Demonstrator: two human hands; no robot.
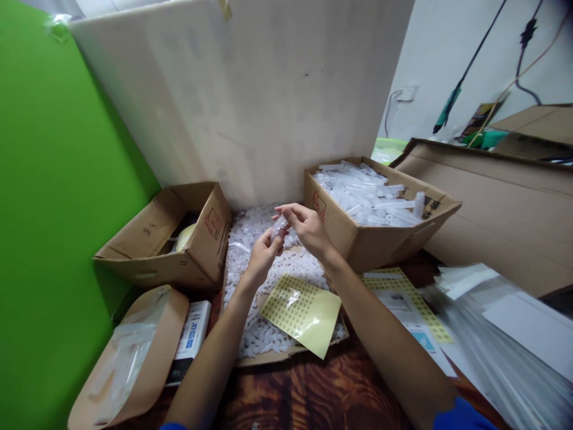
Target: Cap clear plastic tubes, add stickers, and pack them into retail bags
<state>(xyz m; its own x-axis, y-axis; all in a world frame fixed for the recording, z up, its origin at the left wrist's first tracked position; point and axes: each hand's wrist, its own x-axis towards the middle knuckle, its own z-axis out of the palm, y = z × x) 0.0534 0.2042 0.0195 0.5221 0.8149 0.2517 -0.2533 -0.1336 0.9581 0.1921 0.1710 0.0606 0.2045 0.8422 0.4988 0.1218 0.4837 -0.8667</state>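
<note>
Over the tray of small white pieces, my left hand (263,254) grips a short clear plastic tube (280,226) between thumb and fingers. My right hand (308,228) meets it from the right and above, its fingers bent around the upper end of the tube. Fine details between the fingertips are too small to make out. Below both hands lies a yellow sheet of small round stickers (302,310), tilted on top of the many small white plastic pieces (264,340), which fill a shallow cardboard tray (268,359).
A carton (358,245) piled with clear plastic tubes stands at the back right. Another carton (152,266) with a tape roll is at the left, behind an oval tan container (172,322) of plastic bags. Stacked plastic sleeves (505,334) lie right; a white board (250,101) rises behind.
</note>
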